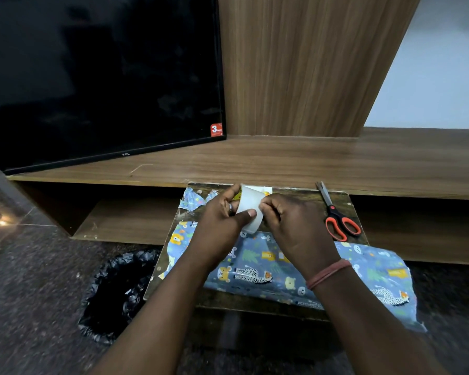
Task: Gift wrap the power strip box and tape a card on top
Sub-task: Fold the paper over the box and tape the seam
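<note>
- A bin (119,290) lined with a black bag stands on the floor at the left, just beside the small table (344,201).
- A torn scrap (194,200) of wrapping paper lies at the table's far left corner, just left of the left hand.
- The left hand (222,220) grips a white tape roll (251,209), thumb across its outer face and fingers curled behind it; a ring shows on one finger.
- The roll is held above the table's far middle, between the two hands, touching both.
- The right hand (290,220) is curled, its fingertips pinching at the roll's right edge; whether it holds a tape end cannot be told.
- A reddish band (328,274) circles the right wrist.
- The wrapped box (255,266), covered in blue animal-print paper, lies across the table under both forearms, nearer the person than the roll; loose paper juts past the table's right edge.
- Scissors (336,215) with orange handles lie shut on the table's far right, apart from the right hand.
- No card can be made out for certain.
</note>
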### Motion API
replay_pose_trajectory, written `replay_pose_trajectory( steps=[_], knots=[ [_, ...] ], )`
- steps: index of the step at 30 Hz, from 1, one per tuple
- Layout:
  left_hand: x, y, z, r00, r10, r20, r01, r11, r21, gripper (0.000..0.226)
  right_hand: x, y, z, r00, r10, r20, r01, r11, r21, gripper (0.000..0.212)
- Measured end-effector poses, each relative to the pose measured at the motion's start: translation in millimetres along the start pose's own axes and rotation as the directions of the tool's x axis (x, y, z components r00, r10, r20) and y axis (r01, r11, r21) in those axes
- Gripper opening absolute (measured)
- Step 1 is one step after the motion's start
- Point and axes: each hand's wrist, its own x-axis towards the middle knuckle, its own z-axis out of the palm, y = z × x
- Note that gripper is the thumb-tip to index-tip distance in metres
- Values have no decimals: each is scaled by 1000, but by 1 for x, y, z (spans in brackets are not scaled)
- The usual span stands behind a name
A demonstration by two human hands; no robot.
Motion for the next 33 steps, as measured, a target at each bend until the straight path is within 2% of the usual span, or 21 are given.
replay_pose_trajectory(
  steps=[7, 13, 16, 21, 25, 29, 33],
  knots=[
    [2, -1, -4, 1000, 10, 15, -9, 1000, -9, 70, -2, -2, 4, 999, -22, 25, 22, 1000, -17, 31],
    [2, -3, -6, 999, 20, 35, -21, 999, 32, 63, -1, -2, 2, 1000, -10, 10, 10, 1000, 20, 19],
    [1, -2, -8, 999, 7, 35, -7, 1000, 23, 62, 1, 0, -2, 998, -23, 65, 19, 998, 51, 17],
    [2, 0, -8, 999, 39, -2, -39, 998, 48, 46, 2, -4, -3, 996, -74, 40, 74, 997, 11, 28],
    [3, -2, -11, 998, 67, -9, -65, 987, 147, 32, 1, -6, -6, 996, -83, -12, 83, 996, 15, 24],
    [4, -5, -12, 997, 75, 8, -75, 980, 184, 31, 3, -4, -6, 998, -53, -34, 53, 998, 16, 22],
    [3, -6, -15, 997, 77, 18, -79, 981, 178, 31, 2, -4, -10, 1000, -11, 24, 10, 999, 42, 18]
  ],
)
